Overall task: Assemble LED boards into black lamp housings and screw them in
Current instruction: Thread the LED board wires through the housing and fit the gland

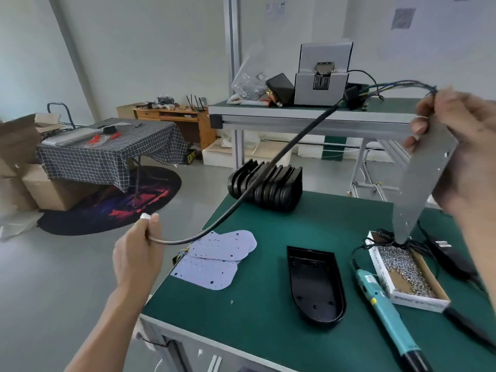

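Observation:
My right hand [461,146] holds an LED board [424,181] up on edge, grey back toward me, pinching its thin wires at the top. A black cable [268,173] runs from those wires down and left to my left hand [137,253], which grips the cable's end near a white tip. One open black lamp housing [316,284] lies on the green table [255,296] in front of me. Two more LED boards [214,260] lie overlapped at the table's left edge. A row of black housings [265,185] stands at the table's far edge.
A teal electric screwdriver [386,310] lies right of the housing, beside a cardboard box of screws [405,269]. A black power adapter [451,253] sits at the far right. A raised shelf [308,114] behind carries a grey machine, bags and wires. Boxes and a checked-cloth table stand left.

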The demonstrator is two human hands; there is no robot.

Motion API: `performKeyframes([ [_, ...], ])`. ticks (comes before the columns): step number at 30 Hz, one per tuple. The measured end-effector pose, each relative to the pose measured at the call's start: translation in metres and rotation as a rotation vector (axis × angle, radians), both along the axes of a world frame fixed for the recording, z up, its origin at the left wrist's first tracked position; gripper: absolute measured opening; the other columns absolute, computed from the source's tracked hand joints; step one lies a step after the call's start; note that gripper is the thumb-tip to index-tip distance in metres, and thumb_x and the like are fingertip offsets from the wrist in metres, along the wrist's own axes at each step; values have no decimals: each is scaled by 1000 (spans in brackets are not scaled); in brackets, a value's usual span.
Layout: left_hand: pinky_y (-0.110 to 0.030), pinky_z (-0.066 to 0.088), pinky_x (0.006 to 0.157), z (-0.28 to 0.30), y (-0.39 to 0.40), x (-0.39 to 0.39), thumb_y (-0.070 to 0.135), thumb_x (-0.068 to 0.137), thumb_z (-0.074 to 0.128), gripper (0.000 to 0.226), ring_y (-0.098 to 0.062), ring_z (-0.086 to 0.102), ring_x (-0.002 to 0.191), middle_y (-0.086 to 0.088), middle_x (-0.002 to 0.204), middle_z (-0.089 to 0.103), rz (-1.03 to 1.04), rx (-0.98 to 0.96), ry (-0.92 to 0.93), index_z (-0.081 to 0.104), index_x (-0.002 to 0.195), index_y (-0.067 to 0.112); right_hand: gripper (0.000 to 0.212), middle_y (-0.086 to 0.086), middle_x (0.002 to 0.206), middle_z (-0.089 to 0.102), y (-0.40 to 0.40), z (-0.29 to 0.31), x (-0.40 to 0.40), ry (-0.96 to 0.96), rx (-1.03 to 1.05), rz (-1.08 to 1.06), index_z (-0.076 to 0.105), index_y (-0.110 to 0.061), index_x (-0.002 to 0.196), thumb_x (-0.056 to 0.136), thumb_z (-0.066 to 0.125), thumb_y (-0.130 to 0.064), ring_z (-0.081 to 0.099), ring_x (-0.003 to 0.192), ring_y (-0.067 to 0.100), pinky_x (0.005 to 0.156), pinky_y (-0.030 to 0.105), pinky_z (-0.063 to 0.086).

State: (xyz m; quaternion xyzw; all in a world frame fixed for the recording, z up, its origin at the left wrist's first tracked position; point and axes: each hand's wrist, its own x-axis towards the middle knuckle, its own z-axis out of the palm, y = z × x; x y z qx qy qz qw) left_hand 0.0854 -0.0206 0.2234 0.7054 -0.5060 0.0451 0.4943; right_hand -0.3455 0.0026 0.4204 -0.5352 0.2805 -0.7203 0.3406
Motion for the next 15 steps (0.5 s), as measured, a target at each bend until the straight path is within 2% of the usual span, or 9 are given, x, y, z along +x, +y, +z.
performKeyframes([
  [2, -43, 51, 70, 22, -5, -19, 52, 108, 38, 58, -40, 63, 74, -6, 69, 68, -87, 152, 18, 70, 73, 20, 21, -9, 81, 61, -5, -11, 1, 30, 40, -127, 68, -27, 88, 106, 58, -29, 50, 69, 7, 67, 20, 45],
  [4, -33, 49, 64, 41, -12, -44, 48, 105, 44, 57, -29, 64, 66, 1, 64, 67, -224, 330, 102, 77, 64, 24, 18, -10, 76, 58, -8, -28, 5, 80, 105, -160, 64, -24, 93, 108, 55, -28, 49, 66, 5, 66, 20, 43],
  [5, -27, 44, 55, 50, -16, -60, 48, 103, 45, 58, -21, 59, 55, 4, 56, 63, -325, 410, 167, 79, 62, 23, 17, -10, 73, 56, -9, -37, 8, 115, 162, -134, 64, -20, 97, 107, 56, -31, 47, 64, 5, 64, 22, 41],
  [7, -20, 29, 41, 66, -22, -94, 49, 102, 45, 63, -17, 37, 37, 4, 43, 47, -543, 534, 309, 79, 63, 14, 38, -9, 72, 54, -7, -57, 13, 249, 322, -43, 69, -13, 106, 94, 66, -49, 45, 61, 5, 63, 24, 40],
  [8, -19, 24, 39, 73, -25, -110, 48, 103, 45, 65, -16, 29, 36, 1, 42, 39, -647, 576, 372, 77, 63, 8, 48, -9, 72, 54, -5, -65, 16, 364, 408, 10, 73, -16, 110, 84, 71, -57, 47, 61, 4, 65, 24, 42],
  [9, -19, 22, 39, 79, -28, -126, 46, 105, 44, 67, -16, 25, 37, 0, 42, 35, -736, 616, 401, 76, 62, 5, 47, -13, 71, 56, -4, -74, 19, 497, 463, 59, 76, -25, 111, 80, 73, -59, 50, 61, 2, 66, 23, 44],
  [11, -20, 22, 39, 89, -33, -161, 44, 106, 43, 68, -16, 25, 37, 0, 42, 34, -843, 685, 360, 74, 59, 7, 24, -23, 62, 59, 0, -88, 31, 709, 453, 149, 78, -36, 111, 91, 71, -48, 55, 59, -6, 66, 14, 47],
  [13, -22, 29, 42, 95, -38, -193, 43, 106, 43, 63, -13, 36, 35, 5, 40, 45, -841, 692, 214, 74, 61, 11, 16, -31, 55, 58, -1, -99, 38, 782, 395, 172, 78, -26, 114, 102, 67, -27, 57, 56, -14, 60, 1, 42],
  [15, -27, 45, 53, 96, -42, -217, 39, 105, 45, 49, -14, 59, 53, 4, 58, 67, -792, 668, -1, 75, 79, 10, 16, -30, 52, 57, -4, -105, 40, 759, 365, 103, 79, -20, 107, 103, 66, -27, 57, 54, -13, 56, -1, 39],
])
